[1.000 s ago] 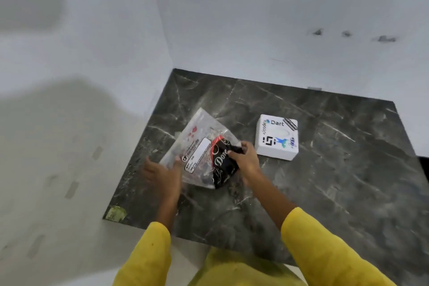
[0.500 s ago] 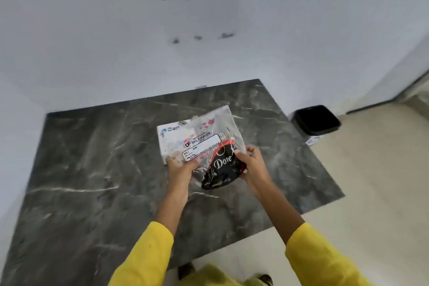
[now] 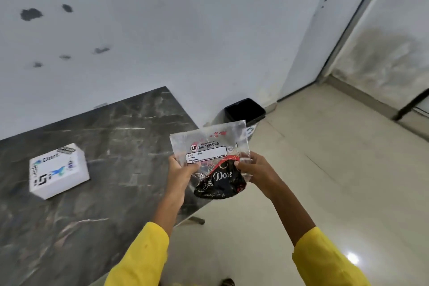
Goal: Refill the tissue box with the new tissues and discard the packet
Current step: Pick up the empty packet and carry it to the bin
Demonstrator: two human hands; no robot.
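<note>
Both hands hold a clear plastic tissue packet labelled "BIG TISSUES" in the air, past the table's right edge. My left hand grips its left side and my right hand pinches its right side. A black and red Dove wrapper shows in the packet's lower part. The white tissue box with "Dart" print lies on the dark marble table, to the left and apart from my hands.
A black bin stands on the floor against the white wall, just beyond the packet. Beige tiled floor spreads to the right. A door frame rises at the far right.
The packet was lifted off the table and carried right, beyond the table's edge, with both hands still on it. The view swung right, so the box now sits far left.
</note>
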